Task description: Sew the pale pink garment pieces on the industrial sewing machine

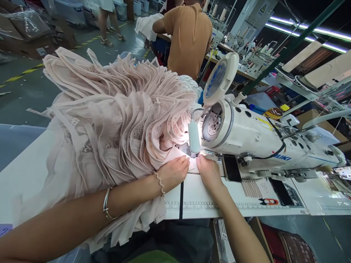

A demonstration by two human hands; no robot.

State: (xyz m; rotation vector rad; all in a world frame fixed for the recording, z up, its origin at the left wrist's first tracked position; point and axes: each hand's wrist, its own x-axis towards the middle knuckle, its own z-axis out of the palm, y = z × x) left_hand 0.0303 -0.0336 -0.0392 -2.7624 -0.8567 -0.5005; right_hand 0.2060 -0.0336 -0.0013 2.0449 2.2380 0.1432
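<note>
A big heap of pale pink pleated fabric with lace panels (pixel 109 117) covers the left half of the white sewing table (pixel 197 197). My left hand (pixel 174 171) lies flat on the fabric's edge just left of the needle. My right hand (pixel 208 171) presses the same edge from the right, fingertips at the presser foot (pixel 192 153). A white sewing machine (pixel 257 138) stands to the right, its small lamp lit over the needle. Bracelets circle my left wrist and forearm.
A person in a brown shirt (pixel 189 33) works with their back to me at the table ahead. Another person's legs (pixel 108 25) show far left on the green floor. More sewing machines line the right side. A phone (pixel 233 168) lies by the machine base.
</note>
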